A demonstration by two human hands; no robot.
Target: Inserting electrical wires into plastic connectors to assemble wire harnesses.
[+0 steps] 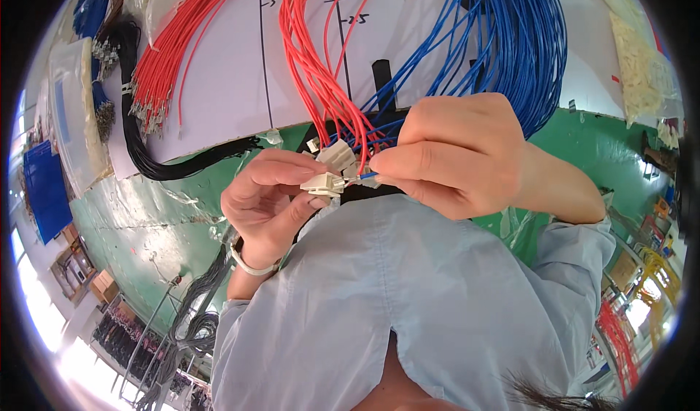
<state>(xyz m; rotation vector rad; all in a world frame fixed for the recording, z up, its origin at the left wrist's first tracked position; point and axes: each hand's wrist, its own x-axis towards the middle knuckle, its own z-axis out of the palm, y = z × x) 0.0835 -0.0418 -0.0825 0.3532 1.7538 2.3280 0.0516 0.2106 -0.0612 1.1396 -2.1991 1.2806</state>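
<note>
Between the thumb and fingers of my left hand (271,196) is a small white plastic connector housing (322,185). My right hand (456,159) pinches a blue wire (367,176) close to its metal-tipped end, which points at the housing's right side. Whether the tip sits inside the housing or just touches it, I cannot tell. Right behind the held housing are more white connector housings (337,156), with red wires (343,105) running up and away from them. A big bundle of blue wires (521,53) hangs behind my right hand.
A white board (226,68) with handwritten black lines lies across the far side. On its left are a bundle of red wires with metal terminals (157,83) and a black cable bundle (135,130). A clear bag of pale connectors (634,68) lies at the far right. Green floor (138,214) shows below.
</note>
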